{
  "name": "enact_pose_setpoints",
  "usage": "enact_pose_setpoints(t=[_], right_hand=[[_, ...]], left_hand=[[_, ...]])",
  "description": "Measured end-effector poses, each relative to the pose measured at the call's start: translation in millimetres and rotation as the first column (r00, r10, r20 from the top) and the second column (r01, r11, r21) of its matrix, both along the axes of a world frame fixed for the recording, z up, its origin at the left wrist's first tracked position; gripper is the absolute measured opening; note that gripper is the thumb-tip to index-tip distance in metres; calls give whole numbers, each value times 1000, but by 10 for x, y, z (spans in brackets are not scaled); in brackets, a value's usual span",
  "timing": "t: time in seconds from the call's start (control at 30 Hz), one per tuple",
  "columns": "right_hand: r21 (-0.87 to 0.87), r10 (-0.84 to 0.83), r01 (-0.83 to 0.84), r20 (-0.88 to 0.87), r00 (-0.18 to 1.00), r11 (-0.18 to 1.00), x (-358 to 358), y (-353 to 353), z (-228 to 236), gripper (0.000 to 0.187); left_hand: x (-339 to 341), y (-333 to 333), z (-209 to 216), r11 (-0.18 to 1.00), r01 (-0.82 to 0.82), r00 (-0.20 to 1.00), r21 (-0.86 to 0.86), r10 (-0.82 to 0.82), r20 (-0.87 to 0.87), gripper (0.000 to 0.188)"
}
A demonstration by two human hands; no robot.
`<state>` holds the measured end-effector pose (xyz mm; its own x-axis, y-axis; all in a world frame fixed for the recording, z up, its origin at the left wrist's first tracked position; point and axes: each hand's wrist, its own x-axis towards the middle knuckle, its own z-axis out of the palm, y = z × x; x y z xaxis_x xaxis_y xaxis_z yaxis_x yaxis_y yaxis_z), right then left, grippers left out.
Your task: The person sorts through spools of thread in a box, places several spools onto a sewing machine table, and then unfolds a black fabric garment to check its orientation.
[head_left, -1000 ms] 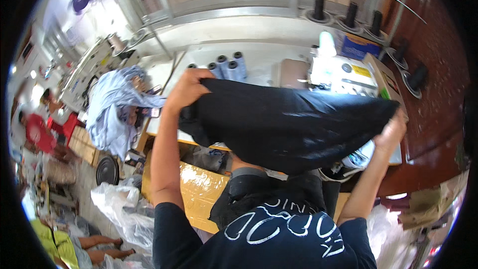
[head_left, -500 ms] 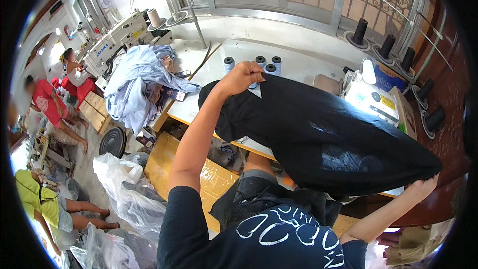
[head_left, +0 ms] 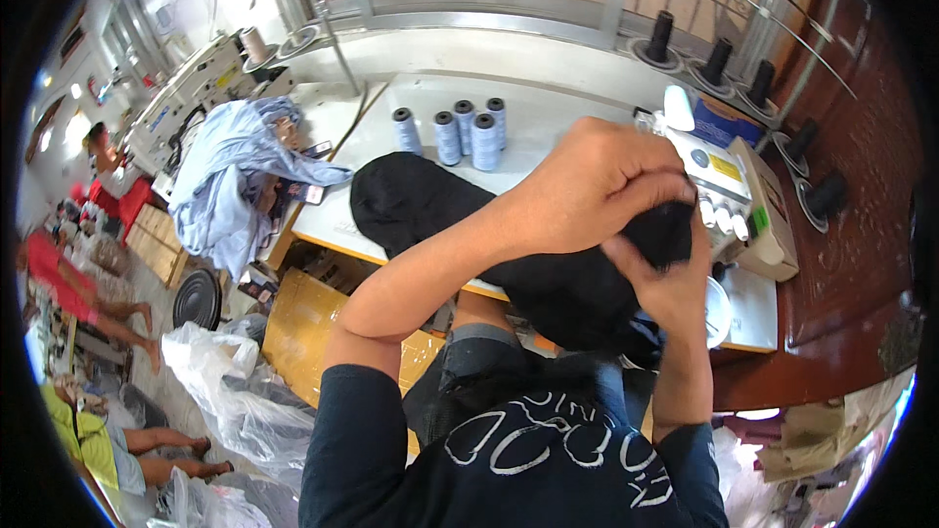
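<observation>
A black piece of fabric [head_left: 572, 293] lies bunched over the front of the white sewing table and spills toward my lap. My left hand [head_left: 611, 176] reaches across to the right, its fingers curled over a gathered part of the fabric. Just below it, my right hand [head_left: 675, 284] grips the same part from the right, thumb and fingers bent round it. The left hand partly hides the cloth between them. Behind the fabric stand several light-blue thread spools [head_left: 484, 142] with black tops.
A sewing machine [head_left: 709, 171] sits at the right beside a cardboard box [head_left: 768, 225] and black thread cones [head_left: 719, 59]. Light-blue garments [head_left: 230, 176] are heaped at the left. Plastic bags [head_left: 230, 372] lie on the floor. Other people are farther left.
The fabric was stretched wide between my hands and is now gathered. My left hand has moved right and my right hand inward, bringing them together. The spools show more fully.
</observation>
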<state>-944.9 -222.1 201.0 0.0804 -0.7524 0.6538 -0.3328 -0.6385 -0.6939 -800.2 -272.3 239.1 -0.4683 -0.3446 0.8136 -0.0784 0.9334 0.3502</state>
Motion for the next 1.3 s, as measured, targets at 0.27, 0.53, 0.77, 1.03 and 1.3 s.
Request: enact_pose_setpoints(t=[0.27,0.53,0.77,1.03,1.3], right_hand=[[-381,-420,418,83,904,825,-638,-386,292,18],[182,-200,105,651,732,978,-1565,-453,208,23],[285,-243,97,539,807,954,-1301,-701,-108,25],[285,-91,-21,372,924,958,-1289,-791,-319,22],[257,-153,96,212,965,962,-1333,-775,-451,29]], left_hand=[[-86,81,-749,641,170,852,749,-477,215,52],[1417,-264,-638,637,-208,978,742,111,179,16],[1482,-428,-164,666,-570,802,481,577,152,23],[1722,-783,-253,628,-511,809,587,583,80,30],[1685,-811,-259,567,-354,805,744,589,-66,27]])
